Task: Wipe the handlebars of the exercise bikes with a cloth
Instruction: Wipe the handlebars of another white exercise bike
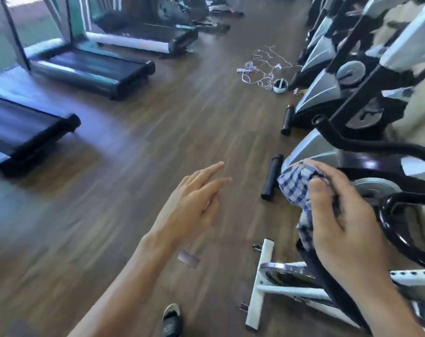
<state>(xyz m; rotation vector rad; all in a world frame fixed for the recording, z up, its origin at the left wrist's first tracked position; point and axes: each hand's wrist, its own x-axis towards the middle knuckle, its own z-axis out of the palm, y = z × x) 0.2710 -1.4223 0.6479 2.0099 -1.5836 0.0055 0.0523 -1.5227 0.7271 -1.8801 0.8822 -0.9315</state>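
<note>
The right hand (347,220) is closest, its fingers and thumb curled tight round a blue and white checked cloth (296,186), held right by the black handlebar (386,220) of a bike. The left hand (194,203) hangs over the wooden floor (133,147), fingers straight, holding nothing. 3 treadmills (90,69) stand across the room. A shoe (171,319) shows below.

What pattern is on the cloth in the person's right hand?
A blue-and-white check. The cloth shows best in the head view, bunched in the right hand.
</note>
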